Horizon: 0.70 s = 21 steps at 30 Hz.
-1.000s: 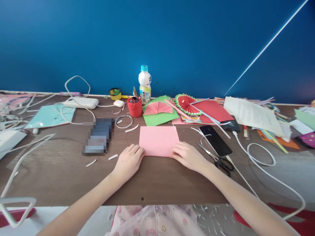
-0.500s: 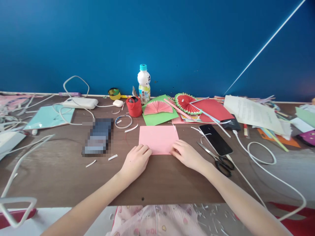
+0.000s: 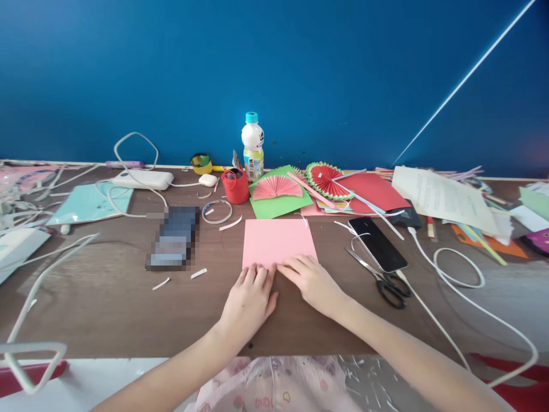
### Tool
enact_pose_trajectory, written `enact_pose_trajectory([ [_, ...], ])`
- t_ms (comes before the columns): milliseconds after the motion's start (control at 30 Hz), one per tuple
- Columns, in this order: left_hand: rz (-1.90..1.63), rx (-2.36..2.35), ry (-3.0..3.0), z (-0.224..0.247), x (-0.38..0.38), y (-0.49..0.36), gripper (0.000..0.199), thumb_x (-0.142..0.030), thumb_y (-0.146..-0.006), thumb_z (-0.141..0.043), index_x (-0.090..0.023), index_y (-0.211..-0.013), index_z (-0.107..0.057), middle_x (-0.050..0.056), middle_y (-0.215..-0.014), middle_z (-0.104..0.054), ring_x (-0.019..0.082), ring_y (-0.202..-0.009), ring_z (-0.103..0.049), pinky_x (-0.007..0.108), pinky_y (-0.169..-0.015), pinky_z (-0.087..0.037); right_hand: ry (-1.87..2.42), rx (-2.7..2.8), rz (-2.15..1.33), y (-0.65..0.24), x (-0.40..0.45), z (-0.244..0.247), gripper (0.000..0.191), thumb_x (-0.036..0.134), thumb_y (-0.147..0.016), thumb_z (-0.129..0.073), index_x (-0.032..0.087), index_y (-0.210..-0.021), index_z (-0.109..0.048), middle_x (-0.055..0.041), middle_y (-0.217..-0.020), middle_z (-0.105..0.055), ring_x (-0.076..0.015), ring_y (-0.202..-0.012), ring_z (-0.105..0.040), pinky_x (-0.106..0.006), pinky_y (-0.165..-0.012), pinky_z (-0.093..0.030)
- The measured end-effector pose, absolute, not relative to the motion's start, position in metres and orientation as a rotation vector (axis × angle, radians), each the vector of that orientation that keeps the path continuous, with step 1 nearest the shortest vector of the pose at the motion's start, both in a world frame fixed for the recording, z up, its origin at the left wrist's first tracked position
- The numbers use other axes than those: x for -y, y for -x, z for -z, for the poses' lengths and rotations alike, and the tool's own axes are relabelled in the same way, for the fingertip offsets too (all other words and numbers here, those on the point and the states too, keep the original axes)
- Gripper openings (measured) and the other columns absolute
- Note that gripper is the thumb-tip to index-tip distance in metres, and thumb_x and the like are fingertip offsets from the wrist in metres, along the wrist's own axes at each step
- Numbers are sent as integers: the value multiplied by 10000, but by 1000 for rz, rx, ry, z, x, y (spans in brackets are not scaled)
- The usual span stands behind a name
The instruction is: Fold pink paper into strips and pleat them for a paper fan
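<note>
A sheet of pink paper (image 3: 277, 241) lies flat on the brown desk in front of me. My left hand (image 3: 251, 294) rests at its near edge, fingertips pressed down along that edge and thumb apart on the desk. Close by on the right, my right hand (image 3: 315, 283) lies palm down with its fingers stretched over the near right part of the sheet, the fingertips almost meeting those of the left. Just behind the sheet, a pleated pink paper fan (image 3: 277, 187) sits on green paper (image 3: 268, 212). A pleated red and green paper fan (image 3: 325, 180) lies beside it.
Scissors (image 3: 380, 277) and a black phone (image 3: 377, 245) lie to the right, with white cables around them. At the left is a blurred phone-like device (image 3: 174, 237). A bottle (image 3: 253, 146) and a red pouch (image 3: 235, 186) stand at the back, near the blue wall.
My left hand has shifted right and nearer to me, its fingers now along the paper's near edge. My right hand has moved left from the right corner, bringing the fingertips close together.
</note>
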<state>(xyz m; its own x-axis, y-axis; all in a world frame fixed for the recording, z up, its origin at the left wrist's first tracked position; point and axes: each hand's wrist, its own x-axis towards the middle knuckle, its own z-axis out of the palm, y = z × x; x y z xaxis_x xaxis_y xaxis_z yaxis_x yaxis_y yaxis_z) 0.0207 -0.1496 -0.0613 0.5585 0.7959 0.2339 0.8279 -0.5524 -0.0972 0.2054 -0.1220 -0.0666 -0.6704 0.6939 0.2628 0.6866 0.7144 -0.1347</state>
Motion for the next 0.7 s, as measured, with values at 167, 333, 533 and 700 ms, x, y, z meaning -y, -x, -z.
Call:
enact_pose_trajectory([
  [167,268,1433,2633,58,149,-17,422,-225,-822,-467,-128,-1231,-494,95,-979,-564,225,-982,-521,363,-852,-483,1139,2630,18,-202,133,67,394,60,-818,-452,123,-1195,-548,-105,-1044,-610,-213,-976,-488,-346,-800,-381],
  [333,231,1504,2621,51,146,-9,375,-236,-848,-436,-168,-1208,-519,78,-920,-559,203,-895,-522,261,-567,-514,1249,2543,69,-224,136,64,330,72,-829,-460,165,-1098,-627,-78,-883,-630,-202,-867,-504,-332,-695,-347],
  [533,365,1462,2619,55,142,9,330,-216,-889,-353,-165,-1127,-575,82,-977,-573,171,-945,-535,220,-597,-531,1338,2453,94,-254,145,67,373,21,-821,-384,147,-1060,-642,-83,-868,-644,-197,-833,-506,-334,-678,-365],
  [700,502,1336,2547,59,140,28,286,-194,-891,-369,-152,-995,-632,60,-946,-625,159,-872,-578,263,-728,-520,1341,2378,29,-254,144,68,387,3,-776,-386,157,-1007,-657,-73,-846,-634,-195,-835,-524,-334,-684,-388],
])
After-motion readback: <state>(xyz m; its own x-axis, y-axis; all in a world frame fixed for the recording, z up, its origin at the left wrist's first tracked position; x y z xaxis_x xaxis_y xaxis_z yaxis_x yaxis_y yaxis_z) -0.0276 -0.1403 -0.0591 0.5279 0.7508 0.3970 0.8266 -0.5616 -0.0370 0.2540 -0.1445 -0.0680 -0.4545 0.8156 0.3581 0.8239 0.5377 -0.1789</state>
